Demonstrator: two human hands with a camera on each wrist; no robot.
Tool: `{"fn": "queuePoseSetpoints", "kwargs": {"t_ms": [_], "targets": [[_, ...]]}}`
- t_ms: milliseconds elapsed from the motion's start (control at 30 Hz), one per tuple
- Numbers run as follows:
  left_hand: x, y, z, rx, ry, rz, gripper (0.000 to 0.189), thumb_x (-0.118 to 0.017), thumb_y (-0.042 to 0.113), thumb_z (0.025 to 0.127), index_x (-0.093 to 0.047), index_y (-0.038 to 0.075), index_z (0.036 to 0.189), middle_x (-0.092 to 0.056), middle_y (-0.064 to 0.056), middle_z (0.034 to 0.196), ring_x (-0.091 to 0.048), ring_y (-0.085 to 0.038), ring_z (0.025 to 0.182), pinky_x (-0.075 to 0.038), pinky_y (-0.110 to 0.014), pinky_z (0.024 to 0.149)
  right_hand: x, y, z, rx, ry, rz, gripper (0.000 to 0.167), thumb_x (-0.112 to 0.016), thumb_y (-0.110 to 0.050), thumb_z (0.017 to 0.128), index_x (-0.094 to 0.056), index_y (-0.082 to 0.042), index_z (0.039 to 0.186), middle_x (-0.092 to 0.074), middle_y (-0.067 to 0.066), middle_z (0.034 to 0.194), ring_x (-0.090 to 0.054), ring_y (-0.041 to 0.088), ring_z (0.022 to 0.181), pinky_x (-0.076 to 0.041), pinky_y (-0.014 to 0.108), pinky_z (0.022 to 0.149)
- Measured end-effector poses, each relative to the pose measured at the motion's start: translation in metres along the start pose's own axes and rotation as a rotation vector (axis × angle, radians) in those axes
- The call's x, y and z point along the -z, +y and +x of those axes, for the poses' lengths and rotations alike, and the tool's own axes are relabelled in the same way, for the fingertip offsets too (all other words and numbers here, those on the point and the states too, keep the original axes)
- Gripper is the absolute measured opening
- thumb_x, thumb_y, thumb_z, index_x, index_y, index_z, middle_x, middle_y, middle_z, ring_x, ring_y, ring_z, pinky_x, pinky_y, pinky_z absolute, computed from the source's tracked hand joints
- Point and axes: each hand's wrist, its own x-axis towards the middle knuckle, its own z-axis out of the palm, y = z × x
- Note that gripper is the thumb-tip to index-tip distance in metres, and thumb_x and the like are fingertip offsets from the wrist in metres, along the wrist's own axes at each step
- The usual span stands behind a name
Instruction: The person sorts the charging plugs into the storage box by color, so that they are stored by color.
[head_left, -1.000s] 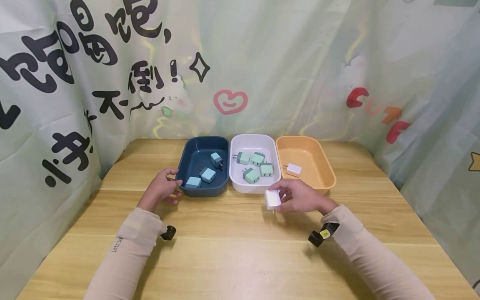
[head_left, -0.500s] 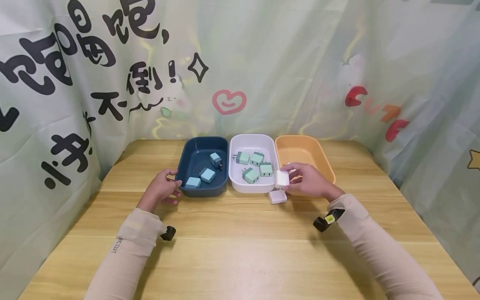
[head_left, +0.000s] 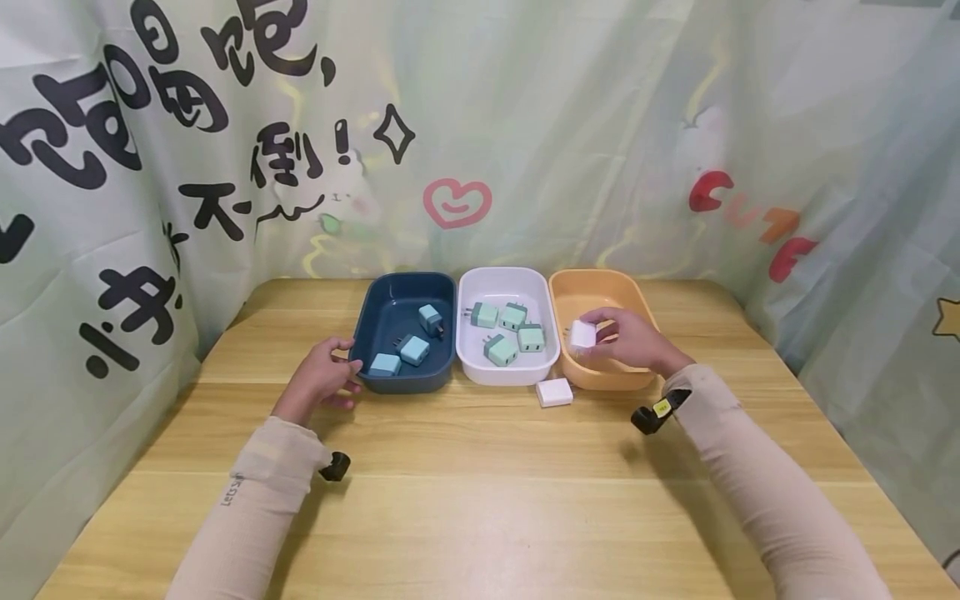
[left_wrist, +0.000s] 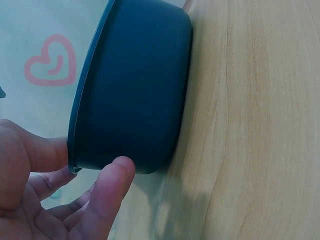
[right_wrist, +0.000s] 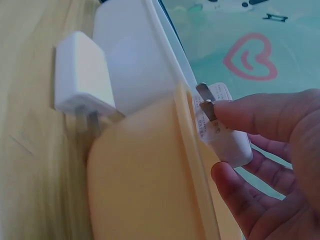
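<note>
In the head view my right hand (head_left: pixel 626 337) pinches a white plug charger (head_left: pixel 582 335) over the orange bin (head_left: pixel 600 379). In the right wrist view, two metal prongs on this charger (right_wrist: pixel 232 145) show beside the thumb. Another white charger (head_left: pixel 554 392) lies on the table in front of the bins. Prongs peek out left of the held charger; whatever they belong to in the orange bin is mostly hidden. My left hand (head_left: pixel 324 379) rests at the near left corner of the navy bin (head_left: pixel 408 384), its fingertips touching the rim and outer wall.
Between the navy and orange bins stands a white bin (head_left: pixel 510 376) with several green chargers (head_left: pixel 501 351). Blue chargers (head_left: pixel 414 350) lie in the navy one. All three bins sit side by side toward the back of the wooden table (head_left: pixel 450 500), before a printed curtain (head_left: pixel 570 142).
My right hand has carried its charger from in front of the bins up and right, over the orange bin. The charger on the table has come into view. My left hand stays put.
</note>
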Motion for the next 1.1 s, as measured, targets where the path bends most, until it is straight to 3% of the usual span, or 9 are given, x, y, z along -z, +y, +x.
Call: {"fn": "queuePoseSetpoints", "kwargs": {"t_ms": [200, 500, 967, 1100], "targets": [[0.000, -0.001, 0.000, 0.000, -0.013, -0.014, 0.054, -0.051, 0.007, 0.100, -0.029, 0.006, 0.149, -0.046, -0.024, 0.127, -0.063, -0.027, 0.081, -0.059, -0.040, 0.062, 0.006, 0.008, 0.009, -0.001, -0.002, 0.026, 0.055, -0.081, -0.005, 0.077, -0.056, 0.008, 0.124, -0.055, 0.026, 0.119, -0.062, 0.040, 0.096, -0.055, 0.044, 0.082], [0.000, 0.001, -0.001, 0.001, -0.015, -0.012, 0.054, -0.050, 0.007, 0.100, -0.028, 0.006, 0.150, -0.045, -0.024, 0.128, -0.063, -0.027, 0.082, -0.059, -0.040, 0.062, 0.011, 0.019, 0.021, -0.089, 0.005, 0.024, 0.055, -0.078, -0.003, 0.078, -0.054, 0.008, 0.126, -0.056, 0.026, 0.121, -0.061, 0.039, 0.100, -0.054, 0.037, 0.081], [0.000, 0.001, -0.002, 0.008, -0.009, -0.012, 0.053, -0.049, 0.008, 0.101, -0.028, 0.006, 0.150, -0.045, -0.024, 0.126, -0.062, -0.029, 0.085, -0.059, -0.039, 0.062, 0.021, 0.025, 0.031, -0.101, 0.033, 0.047, 0.051, -0.077, -0.001, 0.080, -0.055, 0.010, 0.124, -0.056, 0.027, 0.119, -0.060, 0.037, 0.100, -0.051, 0.024, 0.076], [0.000, 0.001, -0.001, 0.010, -0.006, -0.014, 0.053, -0.050, 0.008, 0.101, -0.029, 0.006, 0.149, -0.046, -0.023, 0.126, -0.062, -0.029, 0.085, -0.059, -0.039, 0.061, 0.023, 0.028, 0.035, -0.099, 0.043, 0.039, 0.053, -0.077, 0.000, 0.080, -0.054, 0.012, 0.125, -0.056, 0.028, 0.120, -0.059, 0.039, 0.101, -0.051, 0.028, 0.079]]}}
